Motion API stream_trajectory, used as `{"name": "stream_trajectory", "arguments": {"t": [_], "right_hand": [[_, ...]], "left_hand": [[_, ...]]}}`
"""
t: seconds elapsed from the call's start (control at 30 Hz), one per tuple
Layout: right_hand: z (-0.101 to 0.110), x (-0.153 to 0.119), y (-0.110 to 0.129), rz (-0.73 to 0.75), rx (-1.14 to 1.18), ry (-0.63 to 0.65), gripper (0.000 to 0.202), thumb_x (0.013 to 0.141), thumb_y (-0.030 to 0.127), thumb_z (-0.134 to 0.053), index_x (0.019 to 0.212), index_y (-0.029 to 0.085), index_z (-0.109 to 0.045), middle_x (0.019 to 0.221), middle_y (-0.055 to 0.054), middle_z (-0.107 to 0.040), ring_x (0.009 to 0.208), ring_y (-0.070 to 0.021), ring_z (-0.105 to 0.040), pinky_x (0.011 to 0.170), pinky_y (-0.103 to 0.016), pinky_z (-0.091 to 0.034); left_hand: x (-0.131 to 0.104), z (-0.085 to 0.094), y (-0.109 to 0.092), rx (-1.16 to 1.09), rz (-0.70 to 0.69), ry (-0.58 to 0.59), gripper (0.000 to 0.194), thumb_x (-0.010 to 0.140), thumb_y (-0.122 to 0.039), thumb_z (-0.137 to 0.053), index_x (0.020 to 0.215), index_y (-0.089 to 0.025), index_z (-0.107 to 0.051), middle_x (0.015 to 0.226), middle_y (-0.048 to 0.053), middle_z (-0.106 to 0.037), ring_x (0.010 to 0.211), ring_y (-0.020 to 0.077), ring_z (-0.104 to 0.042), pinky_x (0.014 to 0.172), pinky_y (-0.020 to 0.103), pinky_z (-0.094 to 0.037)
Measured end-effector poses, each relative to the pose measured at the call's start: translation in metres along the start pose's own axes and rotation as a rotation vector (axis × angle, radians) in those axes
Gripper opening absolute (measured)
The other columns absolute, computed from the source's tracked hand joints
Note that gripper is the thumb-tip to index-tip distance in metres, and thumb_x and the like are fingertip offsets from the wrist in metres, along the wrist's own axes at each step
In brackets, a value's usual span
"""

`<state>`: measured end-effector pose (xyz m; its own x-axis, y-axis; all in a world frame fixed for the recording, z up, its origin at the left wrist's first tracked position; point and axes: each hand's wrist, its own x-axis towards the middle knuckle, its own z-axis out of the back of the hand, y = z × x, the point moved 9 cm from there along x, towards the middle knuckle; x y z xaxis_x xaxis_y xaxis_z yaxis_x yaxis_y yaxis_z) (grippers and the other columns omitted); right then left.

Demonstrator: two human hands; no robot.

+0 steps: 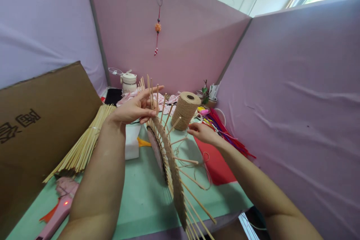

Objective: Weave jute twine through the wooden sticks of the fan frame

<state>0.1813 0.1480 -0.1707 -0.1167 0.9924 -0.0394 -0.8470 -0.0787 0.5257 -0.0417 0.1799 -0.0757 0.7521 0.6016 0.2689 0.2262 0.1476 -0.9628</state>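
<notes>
My left hand (137, 108) grips the upper edge of a round basket frame (171, 161), thumb and fingers closed around it among the sticks, index finger stretched out. The frame is tilted up on edge, with a cardboard-like base disc (157, 153), a woven twine band and many thin wooden sticks fanning outward. To its right, my right hand (204, 133) is closed in a pinch on a thin strand of twine (180, 152), which trails in loose loops on the table. A large twine spool (185, 110) stands upright just behind my right fingertips.
At left lie a bundle of thin sticks (87, 135), a pink glue gun (56, 213) with a red light, and a cardboard sheet (42, 127). A white bottle (129, 82), red sheet (216, 161) and coloured pipe cleaners (225, 131) surround the work. Purple fabric walls enclose the table.
</notes>
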Motion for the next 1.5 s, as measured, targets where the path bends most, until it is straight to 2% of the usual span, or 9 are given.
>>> {"name": "stream_trajectory", "arguments": {"t": [0.23,0.53,0.73,0.93,1.2,1.27,1.37,1.43,1.5], "right_hand": [[-0.043,0.018,-0.002,-0.096,0.189,-0.018,0.020,0.090,0.032,-0.047,0.082,0.016,-0.057,0.075,-0.004,-0.066,0.067,-0.0155,-0.057,0.060,-0.025,-0.040],[0.086,0.059,0.092,0.048,-0.486,-0.471,0.034,0.097,0.037,-0.034,0.101,0.019,-0.063,0.100,-0.015,-0.069,0.093,-0.0266,-0.062,0.079,-0.033,-0.041],[0.140,0.075,0.043,-0.266,-0.510,-0.625,0.035,0.095,0.034,-0.036,0.105,0.017,-0.065,0.104,-0.019,-0.068,0.097,-0.0273,-0.064,0.078,-0.033,-0.045],[0.177,0.011,-0.028,-0.467,-0.465,-0.596,0.030,0.087,0.032,-0.045,0.092,0.015,-0.070,0.096,-0.018,-0.069,0.089,-0.0254,-0.064,0.067,-0.029,-0.043],[0.218,-0.159,0.021,0.057,0.240,-1.135,0.023,0.079,0.044,-0.052,0.068,0.024,-0.051,0.057,-0.001,-0.042,0.056,-0.0156,-0.044,0.064,-0.033,-0.043],[0.209,-0.167,0.019,0.105,0.419,-0.974,0.038,0.075,0.055,-0.052,0.056,0.024,-0.039,0.049,0.001,-0.030,0.051,-0.0162,-0.039,0.065,-0.038,-0.044],[0.150,-0.130,0.011,0.030,0.382,-0.250,0.046,0.069,0.068,-0.057,0.056,0.024,-0.052,0.055,-0.006,-0.049,0.063,-0.0221,-0.052,0.073,-0.042,-0.047],[0.101,-0.106,-0.003,-0.043,0.207,0.158,0.042,0.068,0.061,-0.067,0.083,0.023,-0.068,0.092,-0.011,-0.067,0.091,-0.0261,-0.059,0.089,-0.041,-0.046],[0.088,-0.071,-0.015,-0.064,0.106,0.051,0.049,0.069,0.057,-0.068,0.102,0.021,-0.066,0.112,-0.011,-0.065,0.104,-0.0258,-0.057,0.097,-0.039,-0.041]], "left_hand": [[-0.001,0.003,0.002,-0.001,0.011,-0.006,0.098,0.073,-0.015,-0.076,0.151,-0.024,-0.017,0.076,0.000,-0.062,0.043,0.0019,-0.047,0.038,0.012,-0.035],[-0.002,0.000,0.001,-0.021,0.007,0.015,0.096,0.074,-0.014,-0.075,0.151,-0.023,-0.018,0.071,-0.003,-0.061,0.040,0.0018,-0.046,0.037,0.012,-0.035],[-0.002,0.002,0.003,-0.011,0.016,0.007,0.095,0.074,-0.012,-0.073,0.151,-0.024,-0.019,0.074,-0.001,-0.061,0.041,0.0018,-0.046,0.038,0.013,-0.034],[-0.002,0.001,0.001,-0.020,0.004,0.022,0.096,0.074,-0.012,-0.074,0.151,-0.023,-0.018,0.073,-0.001,-0.061,0.041,0.0014,-0.046,0.037,0.012,-0.034],[-0.003,-0.001,-0.003,0.005,0.008,0.014,0.097,0.074,-0.013,-0.074,0.151,-0.021,-0.016,0.067,-0.004,-0.059,0.040,0.0023,-0.047,0.038,0.012,-0.036],[-0.003,-0.001,-0.003,0.006,0.013,0.013,0.097,0.074,-0.013,-0.074,0.151,-0.021,-0.016,0.068,-0.003,-0.060,0.040,0.0022,-0.047,0.037,0.012,-0.036],[-0.003,-0.002,-0.003,0.005,0.013,0.017,0.098,0.074,-0.013,-0.074,0.152,-0.021,-0.016,0.068,-0.003,-0.059,0.039,0.0021,-0.047,0.037,0.012,-0.035],[-0.003,-0.001,-0.002,-0.001,0.011,0.016,0.098,0.074,-0.013,-0.074,0.152,-0.021,-0.015,0.067,-0.003,-0.059,0.039,0.0019,-0.046,0.037,0.012,-0.035],[-0.002,0.000,-0.001,-0.008,0.015,0.016,0.098,0.074,-0.013,-0.074,0.152,-0.022,-0.014,0.068,-0.003,-0.060,0.038,0.0019,-0.046,0.036,0.012,-0.034]]}}
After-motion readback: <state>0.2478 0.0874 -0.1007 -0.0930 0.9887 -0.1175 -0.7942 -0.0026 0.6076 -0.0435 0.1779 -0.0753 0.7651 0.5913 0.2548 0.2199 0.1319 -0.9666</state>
